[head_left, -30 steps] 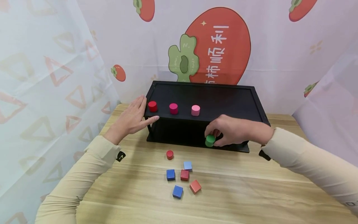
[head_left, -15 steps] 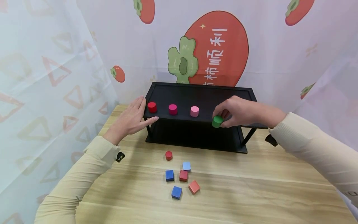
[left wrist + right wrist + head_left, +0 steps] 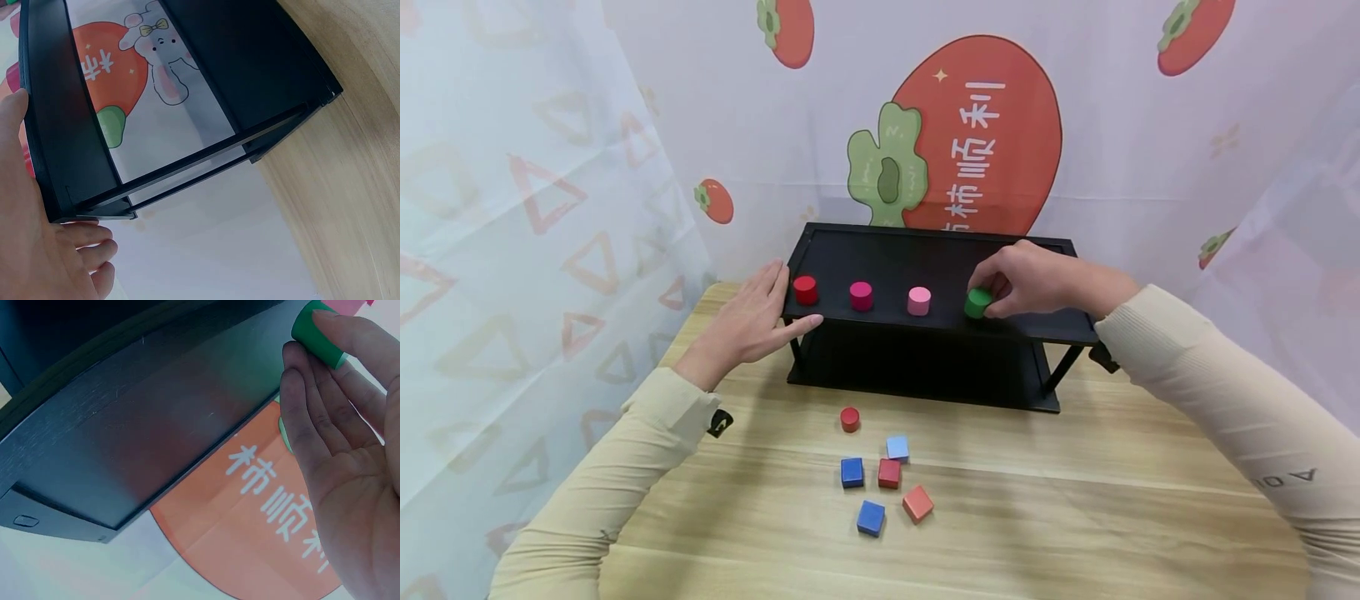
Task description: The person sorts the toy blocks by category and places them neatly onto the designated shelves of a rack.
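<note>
Between the thumb and fingers of my right hand (image 3: 1030, 279) is a green cylinder block (image 3: 977, 303), held at the front edge of the black two-tier shelf's top (image 3: 940, 258). To its left on that top stand a pink cylinder block (image 3: 919, 301), a magenta one and a red one, spaced in a row. My left hand (image 3: 748, 321) rests against the shelf's left end, its thumb spread along the front edge. In the left wrist view, the left thumb lies on the shelf edge, and the fingers lie beyond its end. The right wrist view shows the green block (image 3: 315, 334) pinched.
On the wooden table (image 3: 1037, 500) before the shelf lie a small red cylinder (image 3: 850, 419), a light blue cube (image 3: 897, 448), two darker blue cubes, a red cube (image 3: 889, 473) and an orange-red cube (image 3: 917, 504). A printed cloth (image 3: 760, 125) hangs behind and at both sides.
My right hand has lifted the green cylinder block from in front of the lower tier up to the shelf's top, right of the pink one. The left hand stays at the shelf's end.
</note>
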`<state>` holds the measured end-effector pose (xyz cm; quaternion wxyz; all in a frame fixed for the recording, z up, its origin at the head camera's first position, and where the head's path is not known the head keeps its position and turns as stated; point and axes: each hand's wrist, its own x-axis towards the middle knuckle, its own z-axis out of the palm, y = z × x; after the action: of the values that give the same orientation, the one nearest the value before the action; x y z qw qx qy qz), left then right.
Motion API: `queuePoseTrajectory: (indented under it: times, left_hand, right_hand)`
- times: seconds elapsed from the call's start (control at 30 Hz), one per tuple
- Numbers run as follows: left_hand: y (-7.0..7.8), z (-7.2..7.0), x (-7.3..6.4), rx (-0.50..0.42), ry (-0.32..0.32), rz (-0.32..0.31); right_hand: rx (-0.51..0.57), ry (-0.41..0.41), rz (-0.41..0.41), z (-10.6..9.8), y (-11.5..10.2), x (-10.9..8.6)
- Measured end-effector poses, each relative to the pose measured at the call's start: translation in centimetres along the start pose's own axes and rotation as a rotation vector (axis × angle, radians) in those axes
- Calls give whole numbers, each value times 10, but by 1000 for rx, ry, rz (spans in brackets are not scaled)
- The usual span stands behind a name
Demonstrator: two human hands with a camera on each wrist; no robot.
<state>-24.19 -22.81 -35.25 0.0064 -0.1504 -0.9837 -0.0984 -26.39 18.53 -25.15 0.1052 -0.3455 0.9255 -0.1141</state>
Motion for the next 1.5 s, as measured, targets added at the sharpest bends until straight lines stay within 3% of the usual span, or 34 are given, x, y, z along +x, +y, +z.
queuePoseTrajectory:
  times: [0.27, 0.77, 1.13, 1.5]
  left_hand:
    - [-1, 2, 1, 1, 8, 8]
    - [0, 1, 1, 7, 0, -1]
    - [-1, 1, 3, 4, 2, 5]
    - [-2, 1, 3, 5, 8, 15]
  right_hand:
    - [1, -16, 30, 4, 5, 6]
    - [-8, -3, 12, 5, 2, 8]
    - [-12, 25, -83, -16, -25, 6]
    - [25, -62, -167, 5, -55, 18]
